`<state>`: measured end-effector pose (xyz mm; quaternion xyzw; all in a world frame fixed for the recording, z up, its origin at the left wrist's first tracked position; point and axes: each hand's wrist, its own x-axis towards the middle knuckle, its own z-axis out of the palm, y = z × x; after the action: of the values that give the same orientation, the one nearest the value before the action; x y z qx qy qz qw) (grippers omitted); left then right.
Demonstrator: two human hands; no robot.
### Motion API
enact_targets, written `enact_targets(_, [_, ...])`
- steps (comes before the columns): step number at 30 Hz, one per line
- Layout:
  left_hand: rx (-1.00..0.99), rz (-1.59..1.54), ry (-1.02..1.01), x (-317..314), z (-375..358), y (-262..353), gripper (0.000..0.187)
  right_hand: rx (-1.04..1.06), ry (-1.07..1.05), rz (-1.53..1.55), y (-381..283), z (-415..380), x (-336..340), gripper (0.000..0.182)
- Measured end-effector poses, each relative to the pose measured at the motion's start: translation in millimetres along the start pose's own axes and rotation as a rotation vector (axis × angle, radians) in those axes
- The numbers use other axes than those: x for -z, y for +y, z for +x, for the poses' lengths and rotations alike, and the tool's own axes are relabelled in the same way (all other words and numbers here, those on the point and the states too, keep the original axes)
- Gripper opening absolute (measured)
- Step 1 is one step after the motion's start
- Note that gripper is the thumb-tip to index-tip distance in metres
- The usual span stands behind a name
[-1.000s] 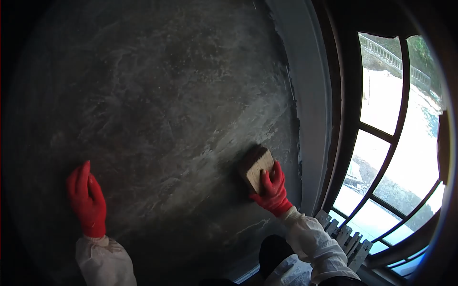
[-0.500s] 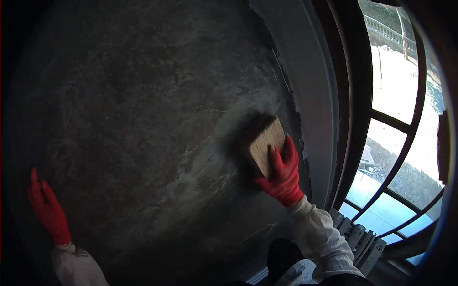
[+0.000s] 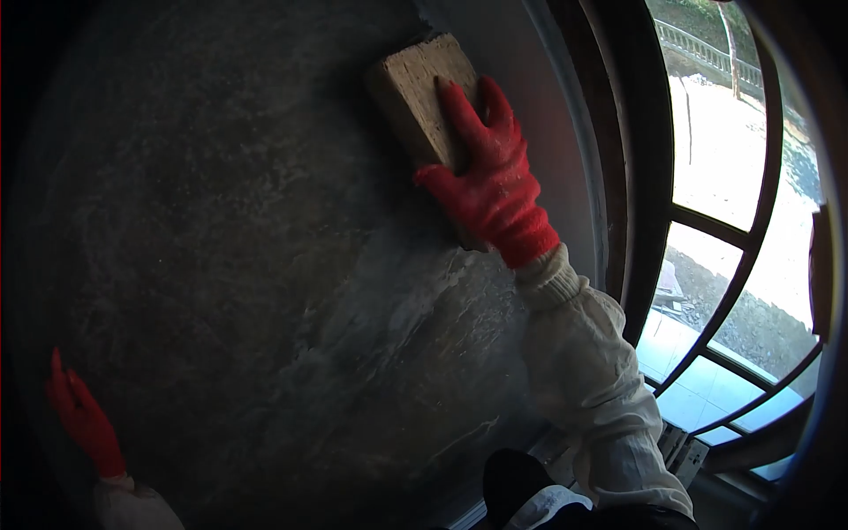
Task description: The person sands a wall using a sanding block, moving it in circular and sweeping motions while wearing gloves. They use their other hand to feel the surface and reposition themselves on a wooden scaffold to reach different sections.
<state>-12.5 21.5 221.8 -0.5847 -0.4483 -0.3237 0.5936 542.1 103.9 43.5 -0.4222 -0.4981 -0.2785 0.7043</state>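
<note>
In the upper middle of the head view, my right hand (image 3: 490, 172), in a red knitted glove, grips a tan rectangular block (image 3: 422, 78) with a rough, grained face. Its thumb lies at the near side and the fingers over the outer face. The block is held against the dark grey, mottled wall (image 3: 221, 230), close to its right border. At the lower left, my left hand (image 3: 87, 420) wears a red glove too. Its fingers stretch upward, holding nothing, with the palm side toward the wall.
A paler grey strip (image 3: 561, 159) borders the wall on the right, beside a dark window frame (image 3: 649, 150). Daylight, a railing and paving show through the panes. Grey slats (image 3: 685, 455) stand low at the right, near my dark-clothed leg (image 3: 512, 486).
My right hand has moved up and slightly left along the wall with the block, the arm now stretched further. My left hand sits a little lower in view.
</note>
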Motion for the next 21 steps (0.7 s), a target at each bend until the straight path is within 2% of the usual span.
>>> enact_targets(4, [-0.006, -0.036, 0.023, 2, 0, 7, 0.037, 0.029, -0.052, -0.118, 22, -81, 19, 0.085])
enact_targets(8, [-0.003, -0.005, 0.02, -3, -1, -2, 0.038, -0.084, -0.12, -0.185, 61, -267, 39, 0.088])
enact_targets(11, [0.023, -0.03, -0.006, -3, -1, -6, 0.038, -0.018, -0.189, -0.15, 78, -299, 49, 0.087])
enact_targets(12, [0.003, 0.007, 0.004, -3, -1, -6, 0.038, -0.013, -0.182, -0.147, 75, -281, 45, 0.087])
enact_targets(17, [-0.007, 0.059, 0.013, -1, -2, -2, 0.037, 0.107, -0.097, -0.077, 29, -75, 24, 0.089])
enact_targets(21, [0.011, 0.015, 0.024, 3, -1, 6, 0.036, 0.043, -0.041, -0.055, 25, -15, 12, 0.091])
